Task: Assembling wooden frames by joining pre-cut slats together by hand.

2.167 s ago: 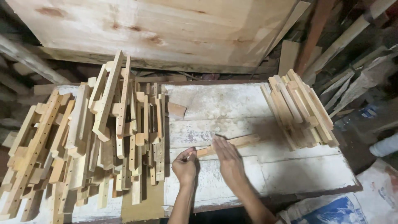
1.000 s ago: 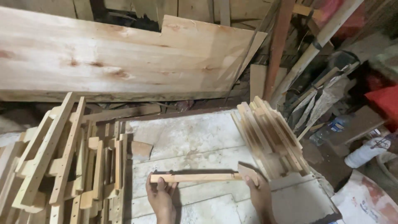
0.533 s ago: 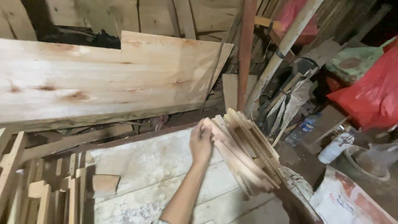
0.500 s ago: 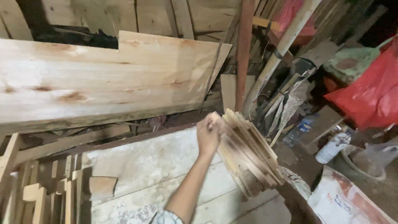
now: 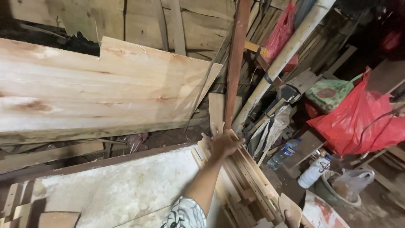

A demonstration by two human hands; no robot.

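The left hand (image 5: 222,145) has reached the far end of the stacked pale wooden slats (image 5: 249,181) at the bench's (image 5: 126,185) right edge, fingers clasping their tips; the right hand (image 5: 292,218) barely shows, its grip unclear.

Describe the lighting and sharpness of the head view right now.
Head view: warm light falls brightly on the big plank and the whitish tabletop; the upper corners and right background sink into shadow. The left hand on the stacked slats is slightly soft, with wide-angle lean at the edges.
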